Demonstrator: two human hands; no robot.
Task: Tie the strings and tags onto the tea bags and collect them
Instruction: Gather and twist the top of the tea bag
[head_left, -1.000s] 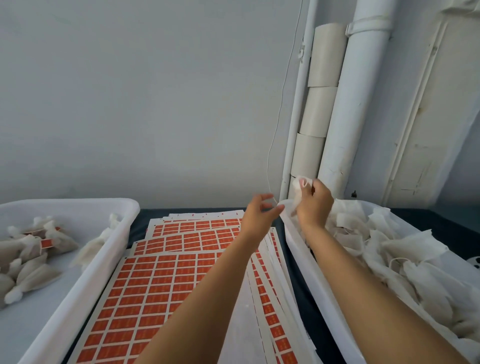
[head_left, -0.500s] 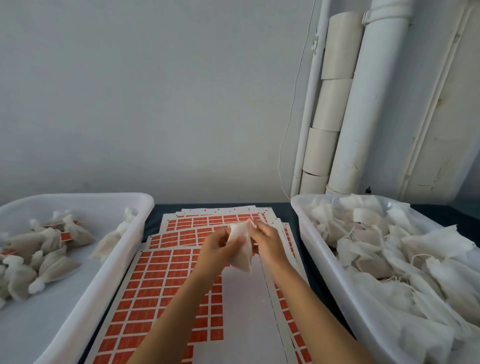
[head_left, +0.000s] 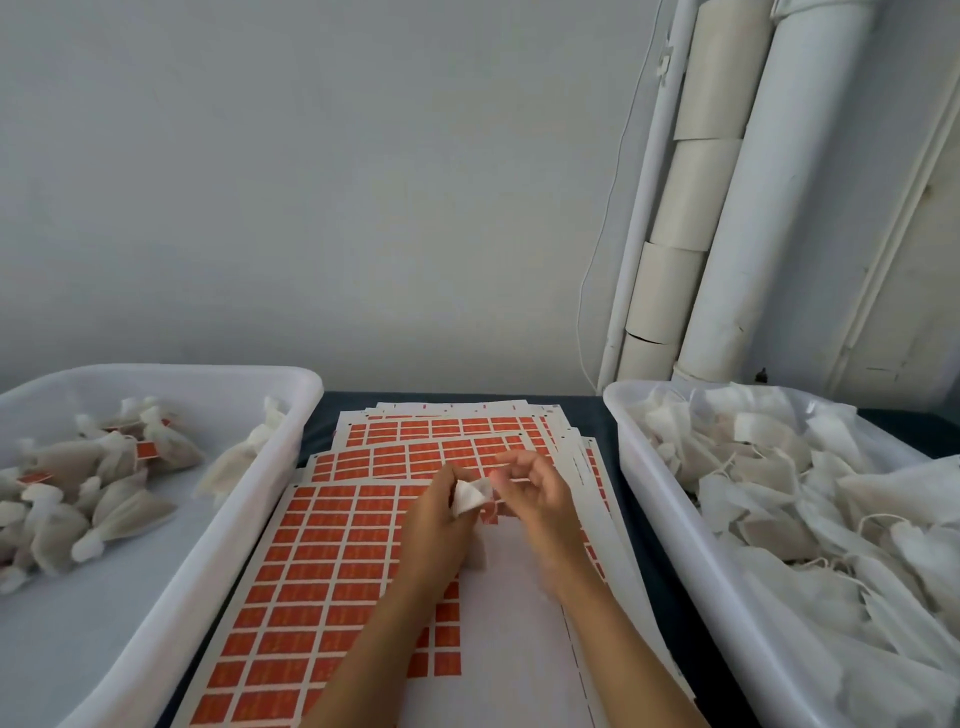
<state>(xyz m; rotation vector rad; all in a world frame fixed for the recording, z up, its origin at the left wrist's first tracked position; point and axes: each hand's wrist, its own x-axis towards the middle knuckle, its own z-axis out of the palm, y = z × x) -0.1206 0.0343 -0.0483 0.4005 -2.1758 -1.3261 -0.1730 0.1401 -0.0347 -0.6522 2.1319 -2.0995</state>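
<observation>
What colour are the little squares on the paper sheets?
Orange-red tags with white gaps between them, on the sheets, seen in the head view.

A plain grey wall (head_left: 322, 182) fills the upper frame; white pipes (head_left: 769, 197) rise upper right; a dark tabletop (head_left: 332, 415) lies below.

A crumpled white tea bag (head_left: 470, 496) is held above the sheets of orange tags (head_left: 332, 561).

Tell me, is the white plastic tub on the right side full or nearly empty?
Full. The white plastic tub is heaped with loose white tea bags reaching above its rim.
</observation>
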